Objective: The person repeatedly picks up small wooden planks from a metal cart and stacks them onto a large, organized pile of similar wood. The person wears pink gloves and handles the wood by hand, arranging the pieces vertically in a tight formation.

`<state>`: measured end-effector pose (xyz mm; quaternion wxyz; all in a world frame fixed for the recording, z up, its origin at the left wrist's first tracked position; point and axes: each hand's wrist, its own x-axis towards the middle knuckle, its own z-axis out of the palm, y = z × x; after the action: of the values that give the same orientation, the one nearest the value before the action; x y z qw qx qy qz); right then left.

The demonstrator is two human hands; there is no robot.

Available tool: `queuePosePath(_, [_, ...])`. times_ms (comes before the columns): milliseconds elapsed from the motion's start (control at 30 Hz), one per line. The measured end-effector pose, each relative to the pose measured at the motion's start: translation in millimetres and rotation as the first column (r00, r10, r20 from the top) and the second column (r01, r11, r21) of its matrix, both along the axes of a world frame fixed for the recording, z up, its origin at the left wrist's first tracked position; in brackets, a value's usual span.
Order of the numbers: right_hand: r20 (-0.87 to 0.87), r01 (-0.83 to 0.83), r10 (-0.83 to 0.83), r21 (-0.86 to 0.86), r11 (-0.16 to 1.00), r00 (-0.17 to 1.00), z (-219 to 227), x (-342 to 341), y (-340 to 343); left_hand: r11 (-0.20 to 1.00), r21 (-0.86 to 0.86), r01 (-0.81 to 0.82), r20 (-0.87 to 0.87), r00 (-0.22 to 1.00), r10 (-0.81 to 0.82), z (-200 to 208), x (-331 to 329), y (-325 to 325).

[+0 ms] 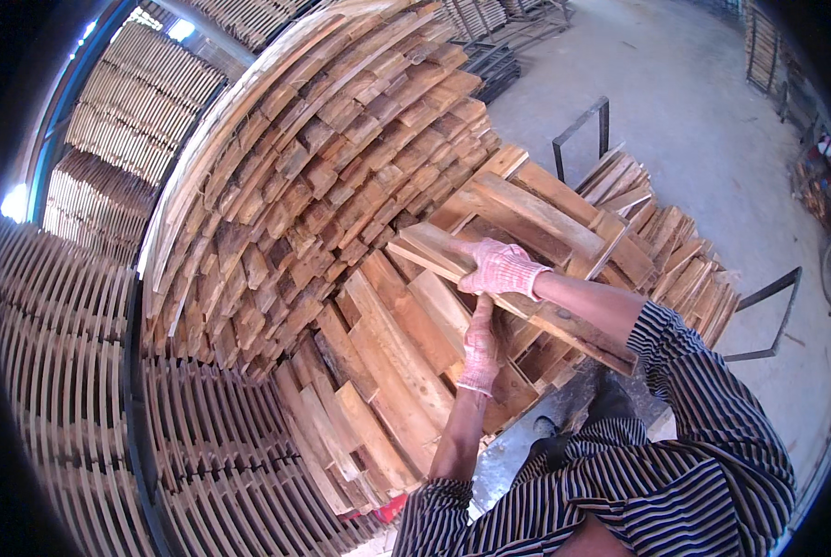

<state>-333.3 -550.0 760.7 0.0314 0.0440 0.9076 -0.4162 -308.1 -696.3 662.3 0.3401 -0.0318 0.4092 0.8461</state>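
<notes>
A long wooden plank is held slantwise above a layer of loose boards. My right hand, in a pink-and-white knit glove, is closed over its upper side toward the far end. Just below, my left hand, in a matching glove, grips the same plank from the near edge, its fingers partly hidden by the wood. The plank's near end reaches toward my right forearm. Under and beyond it lie more boards, some crossing others.
A tall stack of boards rises at the left and far side, its uneven ends facing me. Slatted wood stacks stand along the left. Black metal frames project at the right beside shorter wood pieces. Concrete floor lies beyond.
</notes>
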Motion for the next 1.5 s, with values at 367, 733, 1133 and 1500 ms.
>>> queuePosePath(367, [-0.048, 0.081, -0.072, 0.224, 0.971, 0.996, -82, -100, -52, 0.107, -0.686, -0.719, -0.444, 0.299, -0.845, -11, -57, -105])
queuePosePath(733, [0.105, 0.183, -0.232, 0.345, 0.920, 0.967, -56, -26, 111, 0.103, -0.654, -0.749, -0.487, 0.312, -0.816, -19, -54, -102])
queuePosePath(1133, [0.004, 0.161, -0.164, -0.221, 0.962, 0.986, -128, -47, -43, 0.102, -0.587, -0.803, -0.379, 0.162, -0.911, -13, -105, -81])
queuePosePath(1500, [0.086, 0.052, -0.047, -0.057, 0.997, 0.995, -110, -52, -27, 0.102, -0.629, -0.770, -0.338, 0.153, -0.929, -14, -119, -63])
